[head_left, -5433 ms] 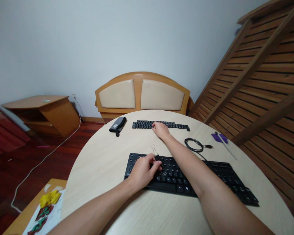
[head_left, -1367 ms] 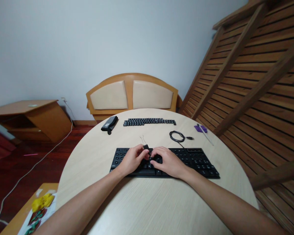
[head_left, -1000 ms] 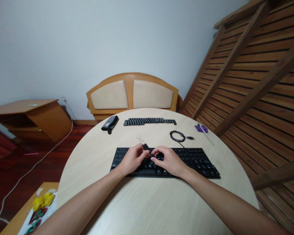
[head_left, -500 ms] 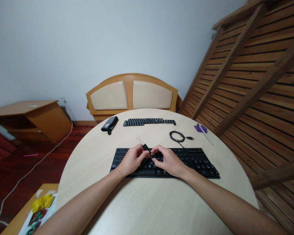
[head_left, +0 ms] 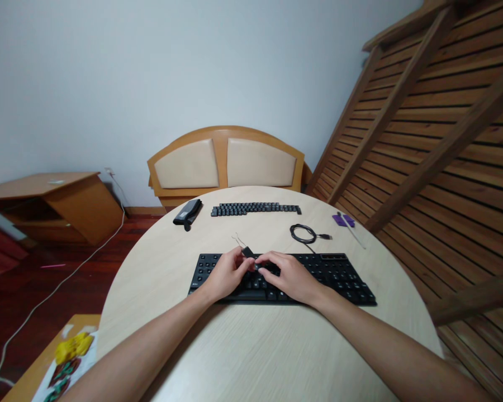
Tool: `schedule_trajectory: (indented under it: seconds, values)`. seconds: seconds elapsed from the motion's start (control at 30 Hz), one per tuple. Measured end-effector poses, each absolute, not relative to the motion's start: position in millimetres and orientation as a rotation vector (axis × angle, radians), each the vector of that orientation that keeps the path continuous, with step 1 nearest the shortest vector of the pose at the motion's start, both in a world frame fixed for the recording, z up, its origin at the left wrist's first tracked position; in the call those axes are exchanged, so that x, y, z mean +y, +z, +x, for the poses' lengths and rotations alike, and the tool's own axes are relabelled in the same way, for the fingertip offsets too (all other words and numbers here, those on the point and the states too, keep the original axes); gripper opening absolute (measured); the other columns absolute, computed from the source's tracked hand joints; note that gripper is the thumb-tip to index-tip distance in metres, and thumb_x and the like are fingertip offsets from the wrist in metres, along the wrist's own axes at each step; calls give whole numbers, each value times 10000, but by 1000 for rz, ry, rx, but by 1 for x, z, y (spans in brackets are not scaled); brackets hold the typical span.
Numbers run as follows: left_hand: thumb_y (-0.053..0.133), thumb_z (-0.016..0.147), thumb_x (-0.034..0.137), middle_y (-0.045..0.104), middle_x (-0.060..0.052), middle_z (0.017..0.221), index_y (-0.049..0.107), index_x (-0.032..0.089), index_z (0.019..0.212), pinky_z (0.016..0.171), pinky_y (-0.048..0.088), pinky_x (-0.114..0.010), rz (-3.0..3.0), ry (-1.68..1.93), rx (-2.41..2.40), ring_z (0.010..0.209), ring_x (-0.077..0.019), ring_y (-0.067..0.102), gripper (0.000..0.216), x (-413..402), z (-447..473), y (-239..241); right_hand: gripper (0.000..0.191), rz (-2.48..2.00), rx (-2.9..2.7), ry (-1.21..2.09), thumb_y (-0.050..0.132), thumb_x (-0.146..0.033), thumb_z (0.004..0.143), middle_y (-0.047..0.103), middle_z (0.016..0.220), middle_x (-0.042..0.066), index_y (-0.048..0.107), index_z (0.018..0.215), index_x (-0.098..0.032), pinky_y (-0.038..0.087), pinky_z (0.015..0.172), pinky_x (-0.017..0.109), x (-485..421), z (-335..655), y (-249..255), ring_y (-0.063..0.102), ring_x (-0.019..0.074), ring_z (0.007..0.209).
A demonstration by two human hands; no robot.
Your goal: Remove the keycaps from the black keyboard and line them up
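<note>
My left hand (head_left: 228, 273) is closed around the black handle of a keycap puller (head_left: 248, 252). Thin wire loops stick out of its far end, up and to the left. Opposite it, the thumb and forefinger of my right hand (head_left: 291, 276) pinch at the puller's near end, on a small dark piece that looks like a keycap (head_left: 257, 267). Both hands are over the black keyboard (head_left: 335, 279), which lies across the table. Bare switches show at its left end, and caps sit on other keys. My fingers cover part of the middle.
Rows of loose black keycaps (head_left: 255, 208) lie at the back of the round table (head_left: 276, 352). A dark folded pouch (head_left: 188, 212) is at back left. The keyboard's coiled USB cable (head_left: 303, 233) and a purple brush-like item (head_left: 343, 220) are on the right.
My right fingers have shifted slightly left and up, closer to the puller's near end. The left hand and the puller have hardly moved.
</note>
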State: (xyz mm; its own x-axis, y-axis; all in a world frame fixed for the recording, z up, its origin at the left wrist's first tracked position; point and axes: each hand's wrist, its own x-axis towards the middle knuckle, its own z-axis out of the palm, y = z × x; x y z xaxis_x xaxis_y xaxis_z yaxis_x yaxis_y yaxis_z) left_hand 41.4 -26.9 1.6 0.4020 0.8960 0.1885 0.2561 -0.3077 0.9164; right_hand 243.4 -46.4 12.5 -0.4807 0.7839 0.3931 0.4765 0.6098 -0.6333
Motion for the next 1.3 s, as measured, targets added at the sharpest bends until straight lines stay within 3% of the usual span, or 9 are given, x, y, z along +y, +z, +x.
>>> schedule_trajectory:
  seconds: [0.2, 0.43, 0.7, 0.9, 1.3]
  values:
    - [559, 923, 380, 724, -40, 825, 577, 172, 848, 753, 498, -291, 1842, 1011, 1069, 806, -194, 683, 223, -23, 40, -2, 148, -955, -2164, 554, 607, -224, 898, 704, 1066, 43, 658, 1037, -228, 483, 924, 331, -44, 247, 13, 644, 198, 1018]
    - [552, 927, 345, 744, -49, 843, 609, 171, 865, 778, 488, -310, 1885, 944, 1132, 829, -208, 687, 194, -25, 40, 2, 124, -1105, -2034, 473, 643, -228, 850, 724, 959, 35, 690, 962, -207, 507, 844, 312, -30, 259, 18, 665, 187, 902]
    - [533, 934, 335, 746, -43, 865, 608, 183, 870, 761, 474, -302, 1915, 908, 1152, 821, -205, 684, 181, -27, 41, 3, 162, -1276, -2017, 385, 646, -221, 809, 751, 896, 34, 716, 950, -186, 510, 780, 259, 56, 269, 12, 686, 160, 802]
    - [533, 932, 337, 755, -52, 868, 583, 193, 847, 749, 467, -303, 1916, 882, 1189, 829, -220, 689, 174, -28, 41, 4, 199, -1589, -2141, 178, 635, -196, 784, 765, 924, 21, 727, 960, -214, 486, 744, 220, 118, 254, 13, 690, 169, 868]
    - [532, 933, 344, 757, -42, 856, 554, 206, 817, 740, 464, -304, 1917, 856, 1235, 818, -229, 685, 182, -27, 40, 2, 194, -1758, -2172, 88, 640, -239, 815, 749, 1029, 37, 709, 996, -254, 479, 821, 275, 171, 218, -1, 672, 204, 966]
